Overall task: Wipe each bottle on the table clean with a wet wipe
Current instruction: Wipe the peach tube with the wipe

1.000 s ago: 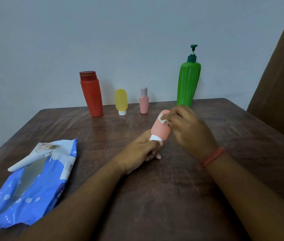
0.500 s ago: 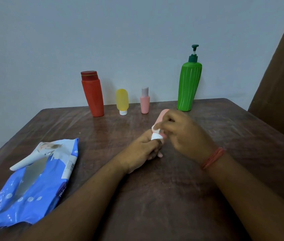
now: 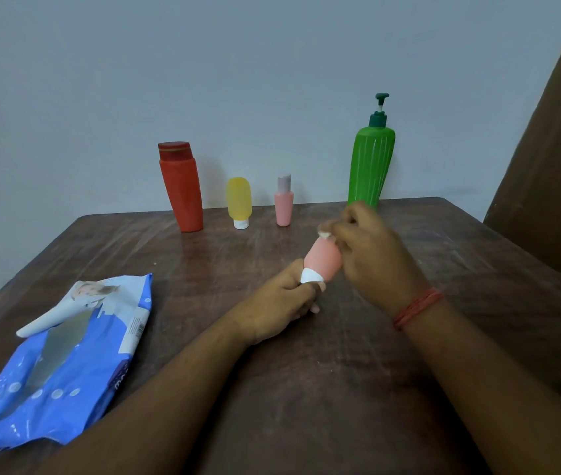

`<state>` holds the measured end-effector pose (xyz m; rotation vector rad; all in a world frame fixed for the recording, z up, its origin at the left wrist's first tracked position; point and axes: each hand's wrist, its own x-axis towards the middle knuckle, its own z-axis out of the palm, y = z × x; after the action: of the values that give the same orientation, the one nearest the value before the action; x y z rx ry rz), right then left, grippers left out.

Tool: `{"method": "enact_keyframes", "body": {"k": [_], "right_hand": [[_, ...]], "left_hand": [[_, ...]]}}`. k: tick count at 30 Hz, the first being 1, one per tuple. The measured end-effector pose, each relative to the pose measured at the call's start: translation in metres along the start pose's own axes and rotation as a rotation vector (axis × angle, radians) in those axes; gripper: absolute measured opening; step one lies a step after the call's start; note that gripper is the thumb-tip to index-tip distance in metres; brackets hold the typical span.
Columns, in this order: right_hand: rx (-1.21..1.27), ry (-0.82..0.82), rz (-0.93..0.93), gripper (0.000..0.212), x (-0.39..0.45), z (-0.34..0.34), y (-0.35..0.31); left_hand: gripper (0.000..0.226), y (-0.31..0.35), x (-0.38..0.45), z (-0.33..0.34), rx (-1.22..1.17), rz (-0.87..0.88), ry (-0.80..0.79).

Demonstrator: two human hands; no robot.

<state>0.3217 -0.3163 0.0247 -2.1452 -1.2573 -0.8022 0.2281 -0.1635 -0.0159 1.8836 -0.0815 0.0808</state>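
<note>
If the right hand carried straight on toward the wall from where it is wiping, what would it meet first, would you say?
Most likely the green pump bottle: the right hand, pinching a wipe at the far end of the pink tube, sits just in front of its base. Depth is unclear, so the hand might pass beside it.

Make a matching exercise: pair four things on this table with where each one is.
Things:
1. green pump bottle
2. red bottle
3. wet wipe pack
4. pink tube

Places:
A. near left part of the table
B. held in the left hand
C. far right of the back row
D. far left of the back row

Pairs: 1-C, 2-D, 3-A, 4-B
</note>
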Motion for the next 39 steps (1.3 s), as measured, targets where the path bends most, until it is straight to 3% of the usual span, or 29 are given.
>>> {"method": "enact_keyframes", "body": {"k": [2, 4, 8, 15, 21, 25, 31, 34, 39], "right_hand": [[0.066, -0.117, -0.170, 0.037, -0.004, 0.002, -0.010], [0.037, -0.112, -0.214, 0.037, -0.004, 0.003, -0.007], [0.001, 0.158, 0.068, 0.034, -0.002, 0.010, 0.015], [0.213, 0.292, 0.198, 0.044, -0.009, 0.024, -0.002], [0.300, 0.086, -0.036, 0.037, -0.014, 0.033, -0.032], [0.292, 0.082, -0.056, 0.026, -0.014, 0.031, -0.027], [0.125, 0.089, -0.137, 0.018, -0.015, 0.031, -0.027], [0.104, 0.153, -0.078, 0.017, -0.015, 0.034, -0.025], [0.435, 0.171, 0.190, 0.017, -0.017, 0.043, -0.026]], "left_hand": [[0.016, 0.001, 0.000, 0.000, -0.058, 0.015, 0.030], [0.016, -0.001, 0.001, 0.000, -0.096, 0.028, 0.047], [0.010, -0.002, 0.004, 0.001, -0.146, 0.035, 0.033], [0.012, -0.007, 0.008, -0.004, -0.424, 0.070, 0.039], [0.019, -0.009, 0.010, -0.011, -0.628, 0.099, 0.168], [0.046, -0.010, 0.009, -0.012, -0.643, 0.096, 0.150], [0.059, -0.009, 0.010, -0.013, -0.705, 0.069, 0.131], [0.051, -0.009, 0.011, -0.014, -0.699, 0.087, 0.180], [0.044, -0.011, 0.012, -0.016, -0.646, 0.129, 0.235]]}}
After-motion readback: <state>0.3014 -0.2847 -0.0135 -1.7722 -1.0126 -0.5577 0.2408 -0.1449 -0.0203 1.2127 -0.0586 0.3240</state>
